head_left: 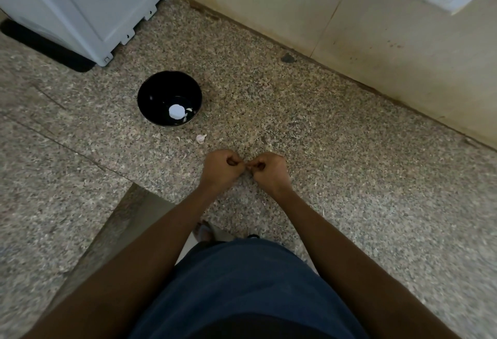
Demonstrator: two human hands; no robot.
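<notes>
Fingers curl on both sides: your left hand (220,169) and right hand (269,170) pinch one small piece (246,163) between them, mostly hidden, just above the speckled counter (349,177). The black bowl (161,84) lies ahead and leftward, so your left hand is nearer; a loose garlic clove (201,138) lies between.

glossy black bowl (150,96), speckled stone counter (295,137)

Tiny scrap (245,164), perhaps garlic skin, mostly behind curled fingers (233,161).
</notes>
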